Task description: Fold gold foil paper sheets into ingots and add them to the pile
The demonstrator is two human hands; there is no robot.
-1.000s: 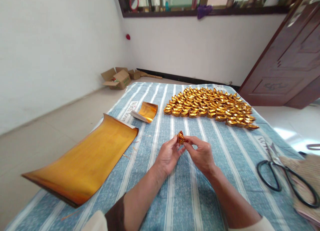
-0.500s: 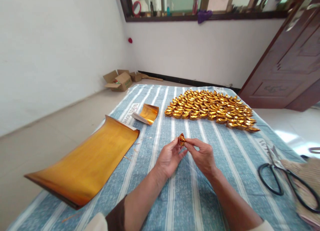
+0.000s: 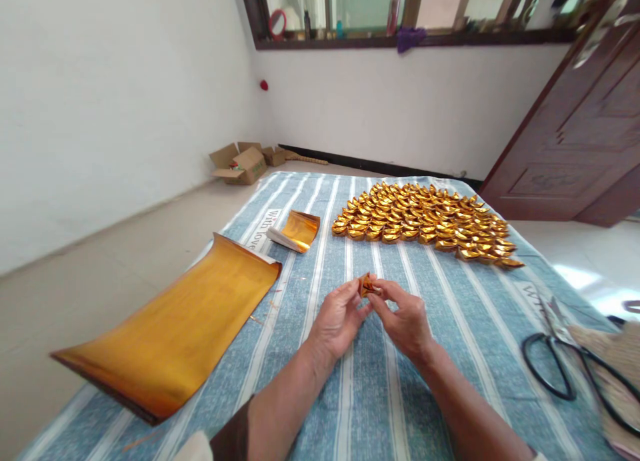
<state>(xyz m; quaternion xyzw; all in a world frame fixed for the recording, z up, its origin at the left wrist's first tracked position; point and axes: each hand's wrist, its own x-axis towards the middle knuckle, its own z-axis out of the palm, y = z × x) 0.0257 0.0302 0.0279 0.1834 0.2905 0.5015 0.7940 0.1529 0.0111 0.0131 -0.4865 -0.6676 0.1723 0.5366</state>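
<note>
Pinching a small gold paper piece (image 3: 365,285) between both fingertips, the left hand (image 3: 339,316) and right hand (image 3: 404,318) are holding it above the striped cloth (image 3: 350,394), so its folds are staying pressed, near the folded gold pieces (image 3: 425,222).

The blue striped cloth (image 3: 380,394) bears printed lettering beside the small gold foil sheet (image 3: 297,230), reading roughly "With Love".

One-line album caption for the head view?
Left hand and right hand pinch a small folded gold foil piece over a blue striped cloth.
</note>
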